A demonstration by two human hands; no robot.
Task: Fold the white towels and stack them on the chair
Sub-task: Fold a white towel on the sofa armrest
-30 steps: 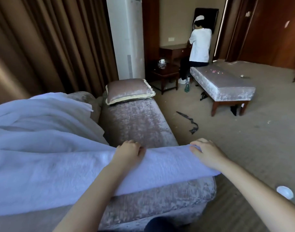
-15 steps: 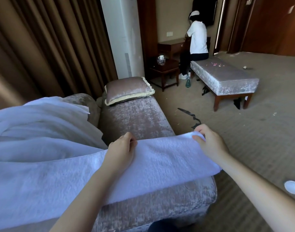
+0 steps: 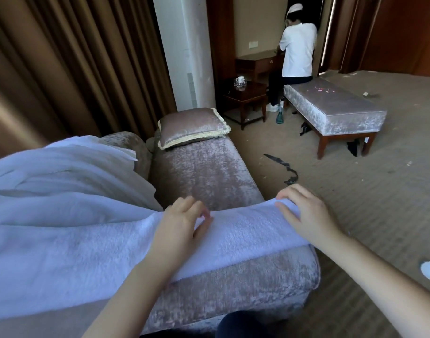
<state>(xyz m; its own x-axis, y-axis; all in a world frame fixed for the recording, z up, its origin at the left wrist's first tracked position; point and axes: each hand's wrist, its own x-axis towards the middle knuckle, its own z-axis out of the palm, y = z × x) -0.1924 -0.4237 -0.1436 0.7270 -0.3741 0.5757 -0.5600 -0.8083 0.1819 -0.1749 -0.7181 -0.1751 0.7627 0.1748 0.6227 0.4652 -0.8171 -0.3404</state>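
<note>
My left hand [image 3: 182, 223] no longer sits as a closed fist on the 12 o'clock edge of the towel [image 3: 245, 230]; its fingers [image 3: 205, 215] are looser now and pinch that edge against the thumb. My right hand [image 3: 306, 215], lying flat at the 2 o'clock corner a second ago, now curls its fingertips over the corner, thumb on top. My view dips slightly: the person [image 3: 298, 45] at 1 o'clock nearly reaches its top.

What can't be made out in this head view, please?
Head view:
White towel: its left end is cut off by the frame edge.
Seated person: hands hidden behind their own back.
Round white object on the carpet: cut off at the right edge, unidentifiable.
</note>
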